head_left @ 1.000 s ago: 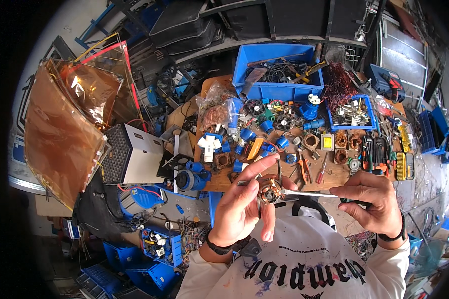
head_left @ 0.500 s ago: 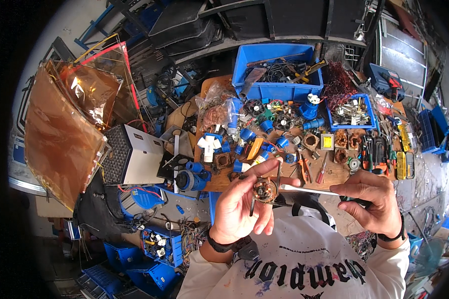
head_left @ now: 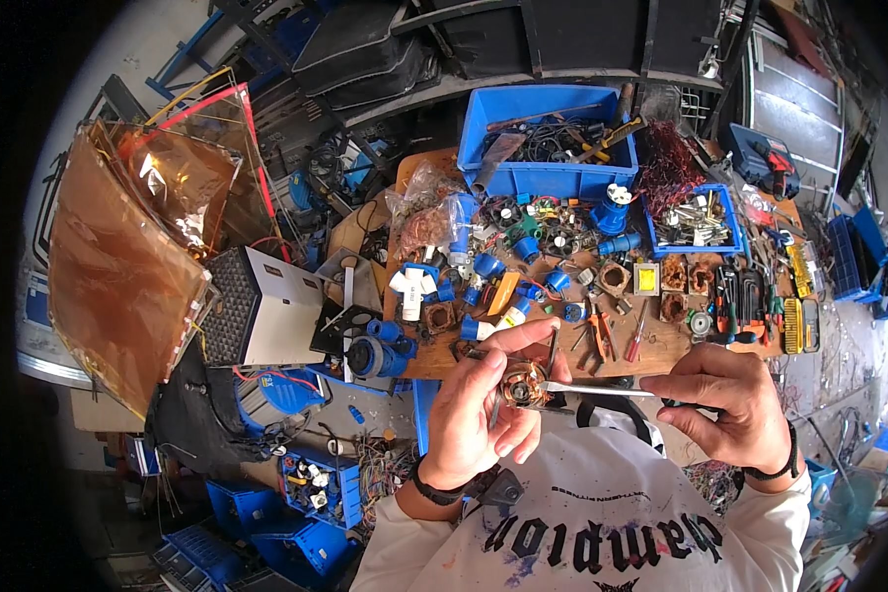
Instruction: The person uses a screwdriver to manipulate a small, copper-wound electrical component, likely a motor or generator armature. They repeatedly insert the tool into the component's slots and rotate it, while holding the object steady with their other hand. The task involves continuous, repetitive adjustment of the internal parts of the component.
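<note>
In front of my chest, my left hand (head_left: 466,416) grips a small round motor stator (head_left: 523,385) with copper windings and flat metal pieces at its sides. The fingers are curled about its rim. From the right, my right hand (head_left: 728,407) holds a screwdriver-like tool with a long bright metal shaft (head_left: 607,391); its dark handle is mostly covered by my palm. The shaft's tip meets the right side of the windings. Exactly where the tip sits among the wires is too small to make out.
Beyond my hands, a wooden workbench (head_left: 760,363) carries blue motor parts, pliers (head_left: 596,337) and a red screwdriver (head_left: 637,332). A large blue bin (head_left: 553,180) stands at the back, beside a smaller blue tray (head_left: 735,222) of metal parts. A white box (head_left: 281,314) stands at left.
The tool's shaft has moved left and slightly down, and its tip now reaches the stator's windings. My right hand has shifted a little left with it; my left hand keeps its hold, turned slightly.
</note>
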Available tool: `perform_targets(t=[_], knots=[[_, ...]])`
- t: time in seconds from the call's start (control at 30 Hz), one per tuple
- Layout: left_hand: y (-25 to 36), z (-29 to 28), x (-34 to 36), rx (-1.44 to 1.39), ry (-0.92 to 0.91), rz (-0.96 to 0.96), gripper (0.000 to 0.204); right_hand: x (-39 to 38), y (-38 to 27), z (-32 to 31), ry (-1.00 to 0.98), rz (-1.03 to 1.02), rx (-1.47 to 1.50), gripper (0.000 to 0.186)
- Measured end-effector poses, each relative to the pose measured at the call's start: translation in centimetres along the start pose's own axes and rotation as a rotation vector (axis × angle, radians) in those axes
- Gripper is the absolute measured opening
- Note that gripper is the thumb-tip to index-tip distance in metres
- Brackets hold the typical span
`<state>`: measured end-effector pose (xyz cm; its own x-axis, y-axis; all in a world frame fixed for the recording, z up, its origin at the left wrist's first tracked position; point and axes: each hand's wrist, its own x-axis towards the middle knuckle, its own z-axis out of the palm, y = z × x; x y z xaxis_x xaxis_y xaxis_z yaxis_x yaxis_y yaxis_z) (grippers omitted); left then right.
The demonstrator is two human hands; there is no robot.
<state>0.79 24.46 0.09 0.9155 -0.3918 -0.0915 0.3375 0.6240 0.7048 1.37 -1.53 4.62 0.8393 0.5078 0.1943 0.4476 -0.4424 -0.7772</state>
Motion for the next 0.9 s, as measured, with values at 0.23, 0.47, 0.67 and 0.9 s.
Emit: perform_targets(t=[0.23,0.47,0.67,0.9], knots=[[0.2,0.6,-0.1,0.027,0.010,-0.032,0.053,0.1,-0.2,-0.3,-0.012,-0.046,-0.091,0.033],[0.4,0.7,-0.2,0.046,0.012,-0.070,0.055,0.0,0.3,-0.1,-0.044,-0.024,0.021,0.033],[0.5,-0.1,-0.2,-0.065,-0.042,-0.207,0.052,0.1,0.6,-0.1,-0.064,-0.030,0.027,0.035],[0.2,-0.5,0.1,-0.203,-0.075,-0.261,0.050,0.5,0.6,-0.1,-0.043,-0.132,-0.069,0.032]])
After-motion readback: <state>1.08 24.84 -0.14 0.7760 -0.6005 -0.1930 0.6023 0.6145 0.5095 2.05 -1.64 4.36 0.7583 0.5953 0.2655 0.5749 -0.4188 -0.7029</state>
